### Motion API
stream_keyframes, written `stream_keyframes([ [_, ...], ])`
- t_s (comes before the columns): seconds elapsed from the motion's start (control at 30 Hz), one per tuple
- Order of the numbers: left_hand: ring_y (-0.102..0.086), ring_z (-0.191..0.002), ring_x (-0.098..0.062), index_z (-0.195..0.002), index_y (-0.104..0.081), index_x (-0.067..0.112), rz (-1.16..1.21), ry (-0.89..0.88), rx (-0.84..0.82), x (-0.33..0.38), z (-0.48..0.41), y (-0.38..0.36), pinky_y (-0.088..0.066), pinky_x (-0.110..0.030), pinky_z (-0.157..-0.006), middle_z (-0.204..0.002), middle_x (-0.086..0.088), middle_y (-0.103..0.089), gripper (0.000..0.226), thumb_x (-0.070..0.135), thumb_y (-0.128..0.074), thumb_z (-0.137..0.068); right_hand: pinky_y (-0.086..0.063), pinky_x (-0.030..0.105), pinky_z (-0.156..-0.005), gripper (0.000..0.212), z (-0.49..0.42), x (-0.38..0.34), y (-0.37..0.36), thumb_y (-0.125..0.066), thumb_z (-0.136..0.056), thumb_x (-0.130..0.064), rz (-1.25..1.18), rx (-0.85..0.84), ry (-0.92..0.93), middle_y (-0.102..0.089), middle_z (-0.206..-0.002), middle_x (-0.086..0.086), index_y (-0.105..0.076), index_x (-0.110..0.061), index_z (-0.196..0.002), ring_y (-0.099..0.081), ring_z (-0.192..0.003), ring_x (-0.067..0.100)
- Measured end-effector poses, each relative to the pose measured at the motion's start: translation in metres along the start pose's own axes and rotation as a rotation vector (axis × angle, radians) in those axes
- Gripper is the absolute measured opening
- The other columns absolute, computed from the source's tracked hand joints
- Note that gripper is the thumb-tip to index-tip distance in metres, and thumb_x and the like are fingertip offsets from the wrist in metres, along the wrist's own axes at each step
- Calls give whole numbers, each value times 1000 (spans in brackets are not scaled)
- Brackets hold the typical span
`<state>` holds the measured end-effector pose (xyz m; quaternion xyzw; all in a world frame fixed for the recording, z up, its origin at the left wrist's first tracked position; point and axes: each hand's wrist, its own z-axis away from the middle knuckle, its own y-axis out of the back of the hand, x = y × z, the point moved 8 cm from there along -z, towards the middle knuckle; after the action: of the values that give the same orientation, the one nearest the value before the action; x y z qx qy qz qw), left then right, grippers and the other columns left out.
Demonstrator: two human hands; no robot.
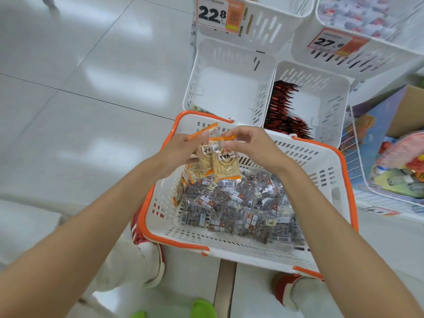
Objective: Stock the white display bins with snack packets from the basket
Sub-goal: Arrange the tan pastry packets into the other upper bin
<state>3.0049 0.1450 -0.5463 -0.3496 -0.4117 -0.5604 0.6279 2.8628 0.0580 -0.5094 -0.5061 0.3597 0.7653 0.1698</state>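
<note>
Two pale snack packets [226, 167] with orange seals hang above the basket [321, 161]. The left hand [181, 150] pinches one by its top strip, the right hand [252, 148] pinches the other, and the pair touch. Dark packets [241, 207] cover the basket floor. This looks like the gathering step — next, carry both forward into the nearly bare white bin [197, 88], not its right-hand neighbour with the red packets [282, 106].

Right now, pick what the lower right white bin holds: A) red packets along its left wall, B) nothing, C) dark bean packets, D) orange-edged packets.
A: red packets line the left wall of the lower right bin; the orange-edged packets are pinched by the left hand and right hand over the basket.
</note>
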Motion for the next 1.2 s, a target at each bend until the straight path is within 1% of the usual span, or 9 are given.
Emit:
stream_keyframes([
  [0.1, -67, -85, -13, -88, -68, 16, 203, 16, -99, 0, 6, -11, -56, -29, -80, -83, 2, -71, 44, 57, -60, -74, -53, 22, -72, 12, -3, -5, -11, -71, -87, -8, -205, 81, 27, -70, -81, 0, -66, -13, -96, -66, -74, 8],
  [0.27, -66, -81, -18, -100, -66, 10, -17, -76, 73, 2, 5, 13, -55, -40, -83, -87, -4, -71, 28, 20, -79, -77, -55, 24, -75, 19, -16, 9, -26, -66, -92, -28, -352, 95, -52, -70, -93, -4, -65, -16, -106, -64, -80, 10],
  [0.47, -70, -91, -18, -121, -57, 10, 293, -97, 199, 0, 3, 65, -57, -29, -78, -104, -5, -71, 32, 5, -63, -90, -37, 40, -112, 50, -41, 111, -70, -63, -94, -29, 352, -79, -209, -49, -145, -3, -48, -22, -141, -47, -131, 17],
  [0.67, -71, -95, -20, -122, -55, 19, 347, -16, 207, -17, 3, 66, -59, -34, -75, -107, -1, -72, 33, 9, -62, -92, -14, 50, -121, 87, -70, 177, -142, -66, -91, -20, 796, -198, -159, -11, -163, 2, -9, -25, -156, -10, -150, 25],
  [0.8, -71, -98, -20, -118, -56, 22, 341, 6, 241, -21, 2, 71, -58, -37, -80, -109, -2, -72, 27, 13, -63, -92, -30, 44, -114, 75, -69, 182, -136, -58, -78, 13, 1036, -29, -32, -46, -143, 9, -43, -18, -145, -41, -131, 32],
  [0.97, -70, -99, -21, -117, -57, 20, 424, 18, 295, -23, 3, 73, -58, -38, -83, -108, -4, -72, 26, 14, -63, -92, -49, 34, -83, 29, -59, 181, -106, -54, -86, 9, 969, 97, 39, -64, -98, 5, -69, -11, -102, -58, -97, 25],
  [1.03, -71, -98, -20, -120, -55, 17, 449, 0, 299, -18, 5, 71, -59, -37, -81, -107, -5, -72, 28, 13, -61, -93, -46, 38, -98, 35, -61, 178, -103, -52, -91, 3, 843, 33, 5, -61, -124, 10, -60, -8, -124, -55, -119, 29],
  [1.1, -71, -99, -21, -124, -53, 14, 462, 2, 294, -14, 7, 63, -59, -39, -80, -109, -6, -72, 31, 12, -60, -94, -30, 42, -115, 55, -60, 185, -107, -51, -95, -5, 757, -55, -118, -34, -155, 11, -35, -7, -147, -30, -143, 29],
  [1.2, -69, -102, -26, -128, -50, 12, 450, 18, 255, -10, 8, 48, -59, -43, -79, -116, -11, -69, 35, 13, -60, -94, -13, 42, -122, 75, -62, 197, -127, -55, -95, -9, 789, -126, -145, -13, -163, 6, -12, -15, -156, -10, -150, 26],
])
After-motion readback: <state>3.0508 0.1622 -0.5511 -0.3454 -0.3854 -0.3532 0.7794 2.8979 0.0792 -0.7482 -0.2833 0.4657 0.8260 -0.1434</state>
